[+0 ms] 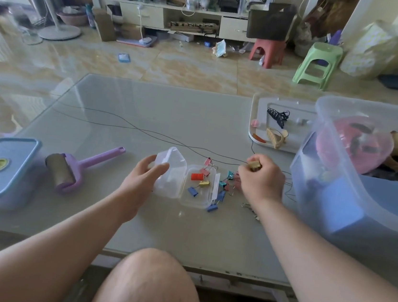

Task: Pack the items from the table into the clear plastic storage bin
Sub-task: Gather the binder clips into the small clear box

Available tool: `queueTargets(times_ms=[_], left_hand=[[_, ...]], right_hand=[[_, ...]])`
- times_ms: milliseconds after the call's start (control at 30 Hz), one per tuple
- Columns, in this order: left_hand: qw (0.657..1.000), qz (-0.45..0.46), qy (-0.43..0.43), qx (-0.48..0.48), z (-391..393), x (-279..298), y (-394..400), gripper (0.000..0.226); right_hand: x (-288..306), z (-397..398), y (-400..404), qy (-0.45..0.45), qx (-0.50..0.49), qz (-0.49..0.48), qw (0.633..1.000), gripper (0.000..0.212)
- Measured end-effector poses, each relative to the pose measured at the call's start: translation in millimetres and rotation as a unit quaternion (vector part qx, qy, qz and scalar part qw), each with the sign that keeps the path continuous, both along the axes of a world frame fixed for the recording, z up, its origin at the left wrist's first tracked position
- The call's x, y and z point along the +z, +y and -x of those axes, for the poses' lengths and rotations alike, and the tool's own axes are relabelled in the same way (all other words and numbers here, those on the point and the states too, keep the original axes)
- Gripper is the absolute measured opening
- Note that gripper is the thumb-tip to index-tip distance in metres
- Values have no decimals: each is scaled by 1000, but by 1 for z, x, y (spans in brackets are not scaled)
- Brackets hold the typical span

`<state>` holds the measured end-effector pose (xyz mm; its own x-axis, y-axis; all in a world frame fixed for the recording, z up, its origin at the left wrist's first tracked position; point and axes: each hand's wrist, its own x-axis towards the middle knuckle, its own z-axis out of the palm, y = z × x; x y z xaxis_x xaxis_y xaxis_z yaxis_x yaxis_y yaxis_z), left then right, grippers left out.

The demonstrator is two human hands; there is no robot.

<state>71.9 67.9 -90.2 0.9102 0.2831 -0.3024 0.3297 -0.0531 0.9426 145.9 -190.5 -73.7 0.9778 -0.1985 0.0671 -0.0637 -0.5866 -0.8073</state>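
The right hand (262, 181) pinches a gold clip (254, 165) between curled fingers, just above the table (148, 109) and close to the near left wall of the bin (353, 195). The left hand (144, 171) holds the raised lid of the small clear case (184, 181), thumb and fingers curled round its left edge. The case lies open at the table's middle, with red, gold, blue and pink clips in its tray. More clips (223, 189) lie scattered between the case's right edge and the right hand. A thin black wire (121, 120) runs across the table from the left and passes behind the right hand. The bin stands at the table's right end, tilted toward the person, with pink and dark things inside. Its white lid (281, 125) lies flat behind it, carrying hair claws. At the left, a lint roller (70, 167) lies beside a blue-lidded box (0, 166) that overhangs the near left edge. The broad far half of the table is bare glass.
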Motion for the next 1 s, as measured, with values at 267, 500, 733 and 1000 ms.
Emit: queueTargets(times_ms=[267,500,733,1000], left_hand=[[999,14,34,-17,3,1,7,87],[999,-6,35,-29,1,-2,12,88],[999,1,11,35,4,-3,23,69],[996,-57,-31,69,12,-13,45,68]], right_hand=[[5,5,150,104,69,-249,960,24],[-8,13,159,129,133,-239,953,24],[20,17,75,-79,262,57,960,18],[-40,13,-39,113,196,363,904,130]])
